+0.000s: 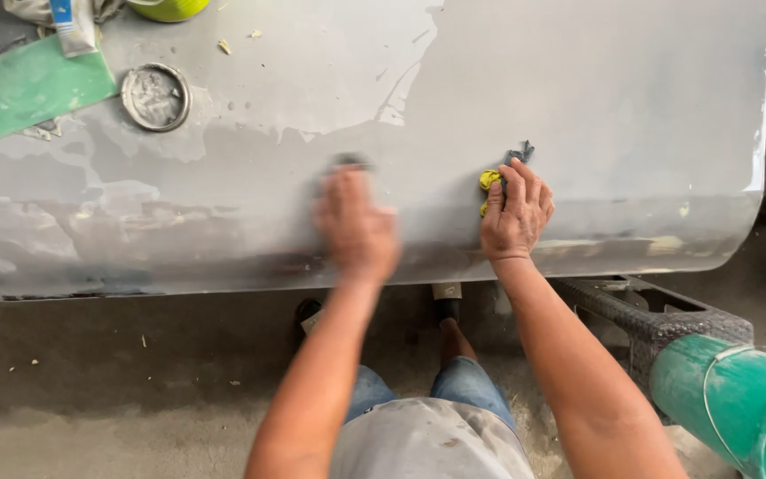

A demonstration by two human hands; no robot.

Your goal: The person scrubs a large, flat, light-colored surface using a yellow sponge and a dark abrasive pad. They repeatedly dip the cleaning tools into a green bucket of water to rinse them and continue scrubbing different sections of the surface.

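A large grey car body panel [578, 98] lies flat in front of me, with patches of lighter filler and darker sanded areas. My left hand [356, 222] is blurred and presses a small dark sanding block [350, 161] against the panel near its front edge. My right hand [516, 213] rests flat on the panel over a crumpled yellow and grey rag [491, 180]. Below the panel I see my jeans and feet on the concrete floor.
A round metal tin lid [155, 97] sits on the panel at the back left, beside a green sheet [24, 89], a tube [68, 22] and a yellow-green bowl [170, 9]. A green bucket [738, 404] and a black crate [649, 310] stand at the right.
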